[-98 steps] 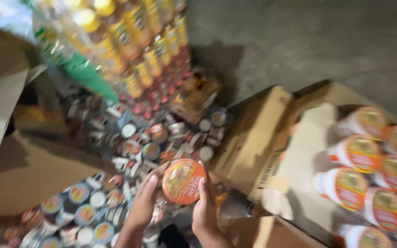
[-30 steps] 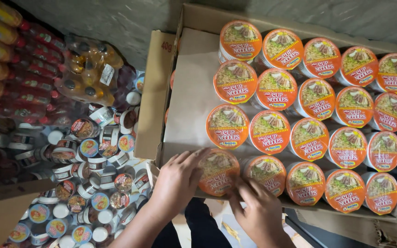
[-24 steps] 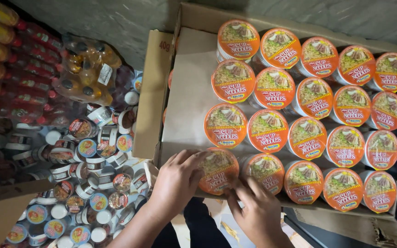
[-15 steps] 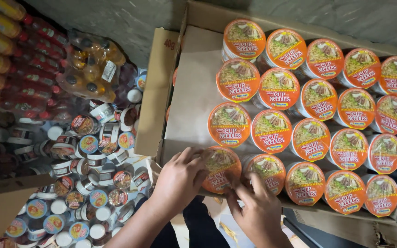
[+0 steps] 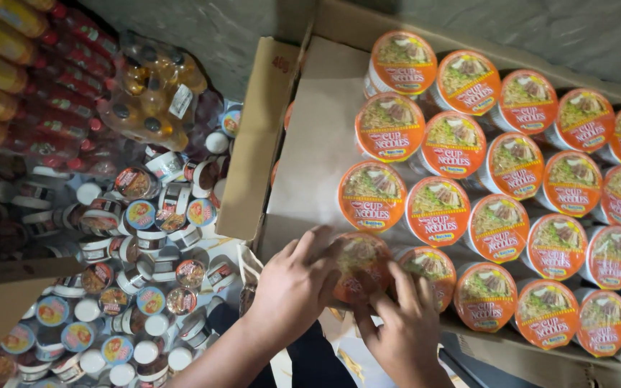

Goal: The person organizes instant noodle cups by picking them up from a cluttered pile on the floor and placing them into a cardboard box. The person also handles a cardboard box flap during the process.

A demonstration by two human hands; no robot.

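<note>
I have my left hand (image 5: pixel 297 287) and right hand (image 5: pixel 405 332) clamped together around one noodle cup (image 5: pixel 357 267), fingers on its lid. It sits at the near-left end of the cup rows in the cardboard box (image 5: pixel 256 144). Small cups (image 5: pixel 138 237) lie heaped to the left.

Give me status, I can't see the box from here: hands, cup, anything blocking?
Left hand and right hand both on the noodle cup. Cup at carton's near-left corner. Neighbouring cup touching its right side.
</note>
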